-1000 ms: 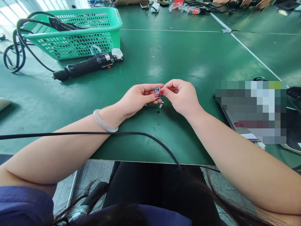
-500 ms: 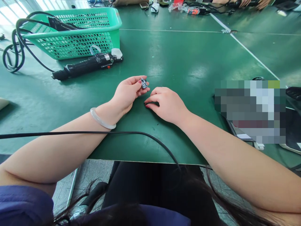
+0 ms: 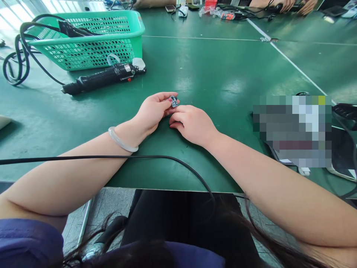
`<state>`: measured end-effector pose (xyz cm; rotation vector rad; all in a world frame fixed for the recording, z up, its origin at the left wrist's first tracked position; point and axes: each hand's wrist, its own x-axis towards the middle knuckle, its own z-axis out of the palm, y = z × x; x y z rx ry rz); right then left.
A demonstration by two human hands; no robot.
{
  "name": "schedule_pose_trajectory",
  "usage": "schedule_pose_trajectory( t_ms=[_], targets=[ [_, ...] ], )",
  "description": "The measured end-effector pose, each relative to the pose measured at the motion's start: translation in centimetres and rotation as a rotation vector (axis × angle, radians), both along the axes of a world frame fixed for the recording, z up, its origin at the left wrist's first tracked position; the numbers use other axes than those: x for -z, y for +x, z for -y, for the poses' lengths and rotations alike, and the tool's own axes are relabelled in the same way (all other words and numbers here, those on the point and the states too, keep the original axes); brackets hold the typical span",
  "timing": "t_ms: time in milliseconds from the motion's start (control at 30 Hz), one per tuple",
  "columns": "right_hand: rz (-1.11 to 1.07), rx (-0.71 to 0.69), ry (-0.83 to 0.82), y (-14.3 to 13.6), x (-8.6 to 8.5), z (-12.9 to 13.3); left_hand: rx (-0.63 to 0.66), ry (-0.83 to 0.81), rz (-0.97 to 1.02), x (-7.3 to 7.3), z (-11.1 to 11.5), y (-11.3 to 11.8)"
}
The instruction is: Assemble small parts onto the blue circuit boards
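My left hand (image 3: 154, 109) holds a small grey-and-black metal-looking part (image 3: 174, 101) between thumb and fingers, just above the table. Its exact kind is too small to tell. Close beside it, my right hand (image 3: 193, 123) has its thumb and index finger pinched together near the green tabletop (image 3: 156, 149). Whatever lies between those fingertips is hidden. The knuckles of the right hand are right at the fingers of the left, below the grey part.
A black electric screwdriver (image 3: 103, 77) lies before a green plastic basket (image 3: 89, 44) with cables. A black cable (image 3: 83, 158) crosses over my left forearm. A blurred-out item (image 3: 292, 130) sits at right. Another person's hands (image 3: 295, 5) show at the far edge.
My left hand has shifted slightly right and nearer with the grey part, which has turned a little. My right hand has moved slightly left, its fingers closing together.
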<state>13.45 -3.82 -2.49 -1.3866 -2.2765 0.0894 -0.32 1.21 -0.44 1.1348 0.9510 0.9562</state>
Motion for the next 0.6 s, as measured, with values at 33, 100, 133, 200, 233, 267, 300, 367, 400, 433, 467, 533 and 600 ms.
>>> schedule_pose_trajectory(
  t_ms=[33,100,133,200,233,267,300,367,400,433,467,533,600],
  targets=[
    [0.013,0.005,0.0,-0.1,0.0,0.0,0.001,0.001,-0.003,0.0,0.0,0.0],
    [0.053,0.018,-0.009,-0.4,0.0,0.0,0.0,0.002,-0.016,0.0,0.0,0.0],
    [0.075,0.025,-0.014,-0.5,-0.1,0.0,0.001,0.001,-0.024,0.0,0.0,0.0],
    [0.117,0.038,-0.025,-0.6,-0.2,0.0,0.002,0.001,-0.033,0.0,0.0,0.0],
    [0.132,0.046,-0.032,-0.6,-0.3,0.1,0.003,0.001,-0.035,0.0,0.0,0.0],
    [0.144,0.053,-0.04,-0.6,-0.4,0.2,0.005,0.003,-0.036,0.1,-0.1,-0.1],
    [0.153,0.06,-0.049,-0.5,-0.4,0.2,0.007,0.005,-0.035,0.1,-0.1,-0.1],
    [0.169,0.066,-0.064,-0.5,-0.6,0.3,0.012,0.007,-0.038,0.1,-0.1,-0.1],
    [0.179,0.064,-0.066,-0.5,-0.7,0.3,0.017,0.007,-0.04,0.1,-0.1,-0.1],
    [0.19,0.06,-0.066,-0.5,-0.8,0.3,0.022,0.008,-0.044,0.1,-0.1,-0.1],
    [0.201,0.055,-0.064,-0.5,-0.9,0.4,0.028,0.009,-0.047,0.1,-0.1,-0.1],
    [0.228,0.045,-0.064,-0.5,-1.0,0.5,0.035,0.01,-0.054,0.1,-0.1,-0.1],
    [0.248,0.037,-0.069,-0.6,-1.1,0.5,0.04,0.013,-0.058,0.1,-0.1,-0.2]
  ],
)
